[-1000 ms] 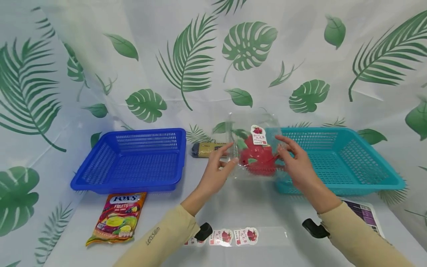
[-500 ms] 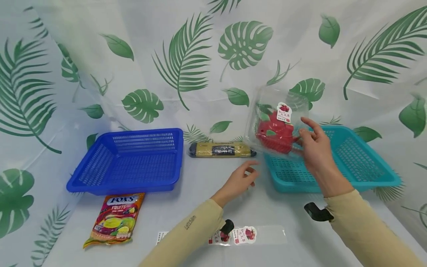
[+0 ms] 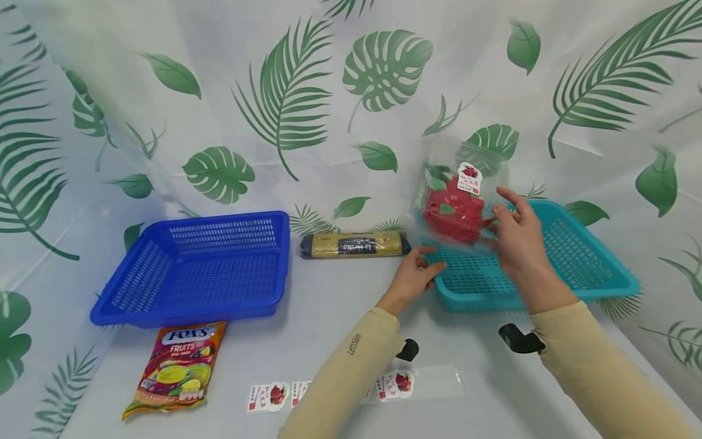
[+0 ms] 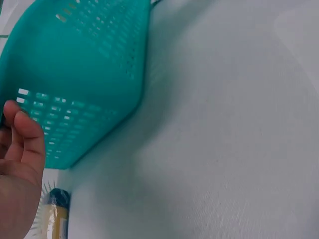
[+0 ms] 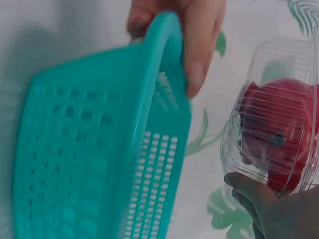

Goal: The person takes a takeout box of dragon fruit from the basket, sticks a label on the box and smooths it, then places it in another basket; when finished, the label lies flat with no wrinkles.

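My right hand [image 3: 521, 238] grips the right side of a clear plastic box [image 3: 493, 166] and holds it tilted above the teal basket [image 3: 482, 300]. Inside the box is a red dragon fruit [image 3: 452, 210] with green tips, and a white label [image 3: 470, 178] with a fruit picture sits on the lid. At the basket's left corner, my left hand [image 3: 410, 281] pinches the rim. The right wrist view shows this pinch, fingers inside and thumb outside the basket wall [image 5: 75, 139], with the box [image 5: 264, 64] apart from it on the right.
A blue basket [image 3: 189, 318] stands at the left, and a Fox's candy bag [image 3: 175, 369] lies in front of it. Between the baskets lies a gold and dark blue packet [image 3: 353, 245]. A clear strip with several dragon fruit stickers [image 3: 269, 396] lies near me, partly under my left sleeve.
Both hands held the box at first. My left hand let go and moved right to the teal basket's rim, while my right hand carried the box up and right over the basket.
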Motion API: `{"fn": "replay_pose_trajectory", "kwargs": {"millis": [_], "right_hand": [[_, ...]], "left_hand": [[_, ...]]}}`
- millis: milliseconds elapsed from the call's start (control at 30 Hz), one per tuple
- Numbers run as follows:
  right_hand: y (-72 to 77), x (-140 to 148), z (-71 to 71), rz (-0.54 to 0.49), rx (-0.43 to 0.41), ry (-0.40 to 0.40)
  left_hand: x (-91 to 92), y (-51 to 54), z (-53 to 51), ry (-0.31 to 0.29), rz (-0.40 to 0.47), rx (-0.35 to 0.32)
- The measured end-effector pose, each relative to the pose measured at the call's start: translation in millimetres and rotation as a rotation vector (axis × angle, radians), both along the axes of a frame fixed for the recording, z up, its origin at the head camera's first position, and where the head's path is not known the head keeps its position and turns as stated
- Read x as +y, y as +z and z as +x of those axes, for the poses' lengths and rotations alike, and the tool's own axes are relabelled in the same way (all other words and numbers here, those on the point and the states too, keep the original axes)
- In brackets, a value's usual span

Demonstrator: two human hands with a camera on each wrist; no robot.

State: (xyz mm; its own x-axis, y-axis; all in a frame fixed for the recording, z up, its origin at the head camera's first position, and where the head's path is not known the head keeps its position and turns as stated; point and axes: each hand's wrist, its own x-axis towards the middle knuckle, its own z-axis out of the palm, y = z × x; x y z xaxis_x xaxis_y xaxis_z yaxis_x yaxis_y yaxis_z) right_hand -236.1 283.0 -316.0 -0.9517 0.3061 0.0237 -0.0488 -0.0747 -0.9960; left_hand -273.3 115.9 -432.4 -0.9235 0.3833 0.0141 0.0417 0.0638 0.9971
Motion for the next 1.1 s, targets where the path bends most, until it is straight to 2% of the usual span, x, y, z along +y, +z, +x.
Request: {"fn": "replay_pose_trajectory", "kwargs": {"millis": [167,400,567,700,800,933,1100], "right_hand": [[-4.2,23.5,-1.1,0.042,-0.016,0.035],[-8.3,63.3,-2.7,0.436,-0.111,0.116],[-15.6,92.1,0.5,0.564,-0.118,0.248],[-27.5,118.1,1.4,0.661,-0.124,0.338],[-41.4,133.4,0.1,0.709,-0.165,0.383],[-61.2,145.6,-5.0,0.698,-0.224,0.436],[-74.6,148.7,-13.8,0.697,-0.232,0.469]], "left_hand": [[1.6,5.3,3.0,0.004,0.027,-0.033],[1.1,8.9,6.8,0.007,-0.012,-0.045],[-0.1,8.2,8.9,0.029,-0.033,-0.027],[1.0,8.9,9.8,0.049,-0.050,-0.035],[1.8,9.4,10.0,0.064,-0.069,-0.049],[2.0,11.1,10.2,0.077,-0.088,-0.060],[1.5,15.3,10.3,0.080,-0.102,-0.066]]}}
